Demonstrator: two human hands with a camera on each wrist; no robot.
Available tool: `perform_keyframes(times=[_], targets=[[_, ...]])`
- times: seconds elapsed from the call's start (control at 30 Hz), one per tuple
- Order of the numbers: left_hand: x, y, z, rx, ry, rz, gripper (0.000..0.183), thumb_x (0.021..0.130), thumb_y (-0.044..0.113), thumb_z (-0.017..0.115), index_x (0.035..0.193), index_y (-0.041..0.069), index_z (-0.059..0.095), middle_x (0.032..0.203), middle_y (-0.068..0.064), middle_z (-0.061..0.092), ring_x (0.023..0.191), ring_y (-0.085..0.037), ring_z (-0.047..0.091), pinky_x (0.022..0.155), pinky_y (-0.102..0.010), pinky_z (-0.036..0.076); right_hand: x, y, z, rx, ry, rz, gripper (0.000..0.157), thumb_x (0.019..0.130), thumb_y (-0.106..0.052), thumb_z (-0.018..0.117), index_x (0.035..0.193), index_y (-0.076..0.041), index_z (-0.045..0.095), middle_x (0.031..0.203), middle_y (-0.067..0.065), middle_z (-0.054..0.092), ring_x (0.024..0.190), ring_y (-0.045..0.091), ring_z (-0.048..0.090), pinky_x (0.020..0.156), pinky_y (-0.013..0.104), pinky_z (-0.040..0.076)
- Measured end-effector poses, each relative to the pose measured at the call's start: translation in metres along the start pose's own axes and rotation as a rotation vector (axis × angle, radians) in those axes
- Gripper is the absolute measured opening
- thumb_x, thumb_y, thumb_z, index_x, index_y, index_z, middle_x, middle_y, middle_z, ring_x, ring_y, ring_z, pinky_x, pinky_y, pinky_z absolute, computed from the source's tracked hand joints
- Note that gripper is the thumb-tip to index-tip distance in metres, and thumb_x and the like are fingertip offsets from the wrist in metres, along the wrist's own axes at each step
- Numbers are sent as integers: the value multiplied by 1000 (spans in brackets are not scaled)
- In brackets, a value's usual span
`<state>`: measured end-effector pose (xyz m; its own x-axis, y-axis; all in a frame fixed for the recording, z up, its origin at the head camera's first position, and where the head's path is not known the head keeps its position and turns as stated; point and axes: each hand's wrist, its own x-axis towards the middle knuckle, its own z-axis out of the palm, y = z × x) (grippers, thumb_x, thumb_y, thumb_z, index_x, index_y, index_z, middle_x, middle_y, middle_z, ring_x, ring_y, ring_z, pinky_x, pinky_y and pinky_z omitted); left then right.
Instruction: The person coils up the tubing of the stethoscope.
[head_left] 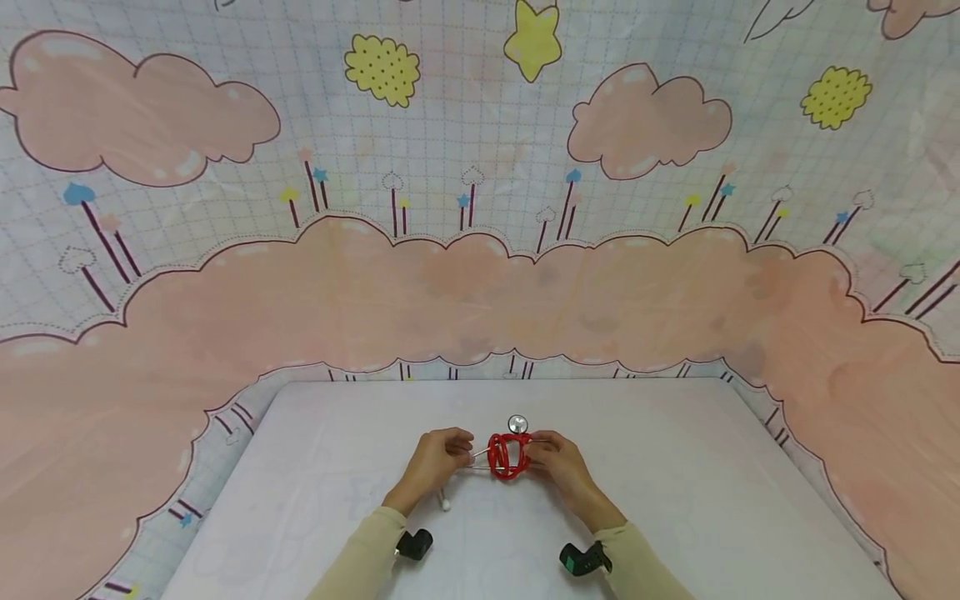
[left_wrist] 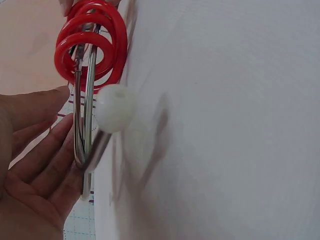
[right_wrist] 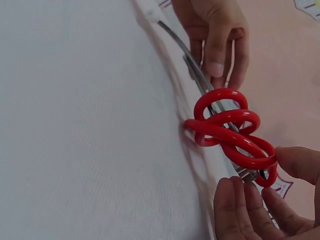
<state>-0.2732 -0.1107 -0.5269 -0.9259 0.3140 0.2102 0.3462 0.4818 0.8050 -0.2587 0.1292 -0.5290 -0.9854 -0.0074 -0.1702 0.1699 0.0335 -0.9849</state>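
A stethoscope lies between the two hands, its red tubing coiled in several loops around the metal ear tubes. Its round chest piece sticks out beyond the coil, away from the person. My left hand holds the metal tubes on the left, fingers along them. One white ear tip hangs at the tube's bent end, close to the left wrist camera. At the coil's other end my right hand pinches the red tubing, thumb on one side and fingers on the other.
The white table top spreads around the hands. A cloth printed with clouds and stars hangs behind it and along its sides. A dark wrist device sits by the left sleeve, another dark device by the right.
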Motion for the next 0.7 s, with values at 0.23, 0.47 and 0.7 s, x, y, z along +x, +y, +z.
perform_keyframes(times=[0.23, 0.47, 0.7], targets=[[4, 7, -6, -35, 34, -47, 28, 86, 7, 73, 113, -1, 69, 99, -12, 74, 87, -20, 70, 75, -22, 55, 2, 1, -6, -43, 12, -25, 36, 91, -9, 66, 122, 6, 56, 112, 20, 67, 89, 13, 62, 79, 30, 54], [4, 15, -8, -31, 76, -24, 28, 87, 10, 74, 112, -1, 69, 97, -9, 74, 87, -18, 70, 79, -26, 56, 9, 10, -10, -71, 44, -18, 36, 87, -6, 67, 121, 5, 59, 109, 15, 67, 85, 13, 62, 73, 26, 53], [4, 16, -11, -31, 127, -3, 24, 87, 9, 73, 109, 1, 71, 95, -6, 75, 87, -16, 69, 78, -23, 55, 5, 5, -14, -92, 59, -16, 33, 90, -9, 65, 120, 3, 60, 111, 14, 66, 90, 17, 64, 76, 29, 55]])
